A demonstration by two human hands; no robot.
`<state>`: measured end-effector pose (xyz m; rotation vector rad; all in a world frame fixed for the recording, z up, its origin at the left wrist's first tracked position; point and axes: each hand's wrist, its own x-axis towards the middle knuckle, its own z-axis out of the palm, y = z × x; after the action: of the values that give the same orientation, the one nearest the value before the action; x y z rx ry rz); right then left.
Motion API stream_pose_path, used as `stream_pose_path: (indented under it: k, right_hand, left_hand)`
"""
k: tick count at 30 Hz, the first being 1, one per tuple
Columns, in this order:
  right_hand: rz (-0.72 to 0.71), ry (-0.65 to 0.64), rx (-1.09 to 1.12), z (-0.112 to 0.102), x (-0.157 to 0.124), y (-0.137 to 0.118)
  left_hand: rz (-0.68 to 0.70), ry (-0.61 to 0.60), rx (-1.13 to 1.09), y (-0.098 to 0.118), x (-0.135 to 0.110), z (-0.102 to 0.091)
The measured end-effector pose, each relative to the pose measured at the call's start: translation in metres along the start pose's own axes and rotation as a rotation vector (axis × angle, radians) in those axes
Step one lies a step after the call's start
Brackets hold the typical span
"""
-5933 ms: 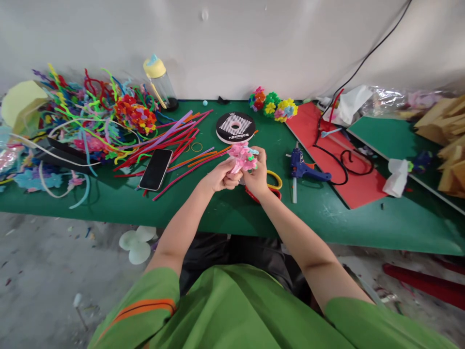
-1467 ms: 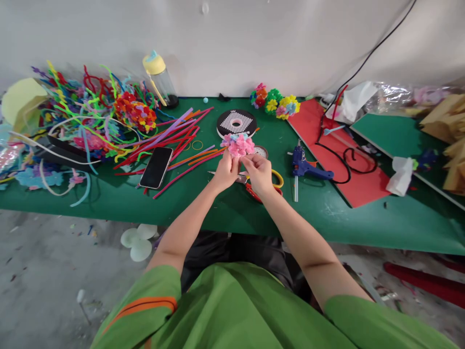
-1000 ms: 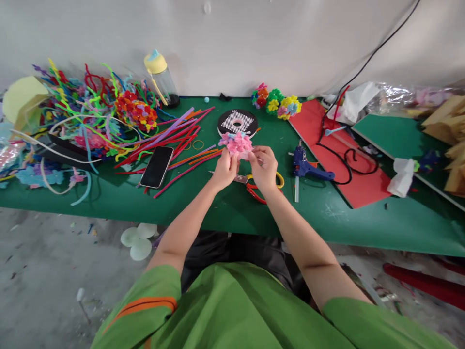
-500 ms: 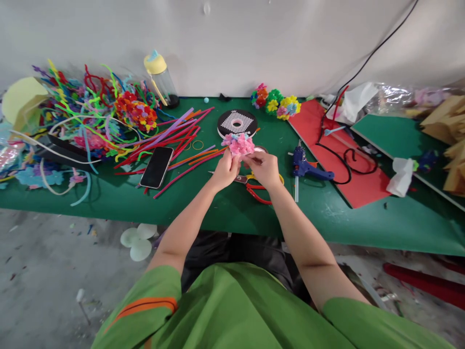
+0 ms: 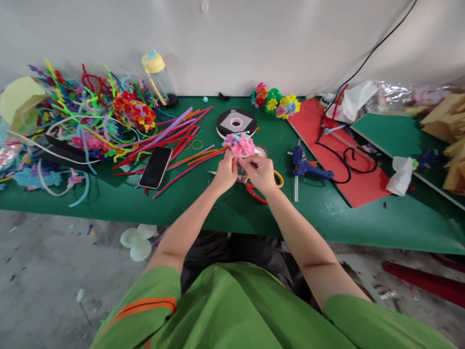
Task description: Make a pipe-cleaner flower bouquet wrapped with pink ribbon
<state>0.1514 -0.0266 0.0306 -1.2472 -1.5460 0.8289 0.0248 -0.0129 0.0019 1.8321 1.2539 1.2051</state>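
Both my hands hold a pink pipe-cleaner flower ball (image 5: 239,145) above the green table (image 5: 225,208). My left hand (image 5: 225,170) grips it from below on the left, fingers closed. On the right side my right hand (image 5: 260,171) pinches at its underside. Under my right hand lie scissors with red and yellow handles (image 5: 271,186). Just behind the ball sits a black ribbon spool (image 5: 236,122).
A phone (image 5: 156,167) and loose pipe cleaners (image 5: 174,140) lie to the left, with a tangled colourful pile (image 5: 87,111) and a bottle (image 5: 159,77) behind. A blue glue gun (image 5: 304,168), a red board (image 5: 337,155) with a black cable, and finished flower balls (image 5: 275,102) are on the right.
The pink ball has stayed in both hands over the scissors; my fingers have shifted and turned it slightly. My right hand has dropped a little lower under it.
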Motion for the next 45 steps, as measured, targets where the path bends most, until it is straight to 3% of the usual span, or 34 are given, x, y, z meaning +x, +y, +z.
stream_pose_path:
  k: [8, 14, 25, 36, 45]
  right_hand:
    - [0.024, 0.052, 0.040, 0.005, -0.003, 0.000]
    - [-0.025, 0.091, -0.078, 0.009, -0.008, 0.001]
    - [-0.061, 0.094, -0.163, 0.008, -0.008, -0.001]
    - [-0.019, 0.113, -0.154, 0.010, -0.008, 0.001]
    - [0.026, 0.184, -0.096, 0.005, -0.002, 0.002]
  left_hand:
    - [-0.058, 0.043, 0.010, 0.002, -0.004, 0.006]
    - [-0.029, 0.050, 0.010, 0.001, -0.007, 0.008]
    - [0.051, -0.011, 0.004, 0.011, -0.006, 0.003]
    - [0.063, -0.019, 0.069, 0.003, -0.009, 0.013]
    - [0.016, -0.099, -0.099, 0.006, -0.008, 0.013]
